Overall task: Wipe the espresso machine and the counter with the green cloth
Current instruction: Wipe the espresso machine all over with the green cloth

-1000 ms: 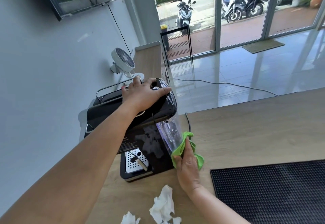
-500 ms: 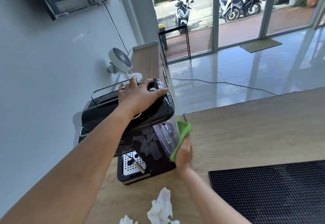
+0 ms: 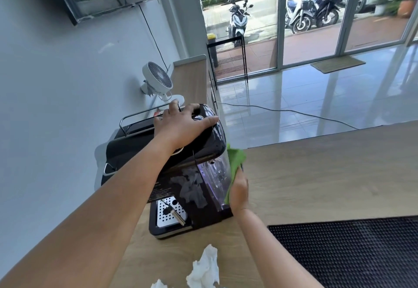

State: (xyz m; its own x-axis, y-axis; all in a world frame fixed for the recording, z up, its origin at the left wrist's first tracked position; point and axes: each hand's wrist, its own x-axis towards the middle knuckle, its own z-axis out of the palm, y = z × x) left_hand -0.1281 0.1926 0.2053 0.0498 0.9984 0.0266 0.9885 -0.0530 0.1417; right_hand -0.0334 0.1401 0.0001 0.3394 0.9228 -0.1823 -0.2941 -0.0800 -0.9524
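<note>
A black espresso machine point(image 3: 194, 188) stands on the wooden counter point(image 3: 316, 174) near the wall, with a clear water tank on its right side. My left hand point(image 3: 181, 127) rests flat on the machine's rounded top, fingers spread. My right hand point(image 3: 239, 190) presses the green cloth point(image 3: 235, 161) against the tank's right side; its fingers are hidden behind the cloth and the machine. The cloth's upper end sticks up past my hand, just under the machine's top edge.
Crumpled white tissues point(image 3: 203, 267) lie on the counter in front of the machine. A black rubber bar mat point(image 3: 350, 249) covers the counter at the right. A small white fan point(image 3: 158, 79) stands behind the machine. Beyond the counter's far edge lies a tiled floor.
My right hand has slid the green cloth up and back along the tank's side, from near the machine's base toward its top. My left hand has stayed on the top.
</note>
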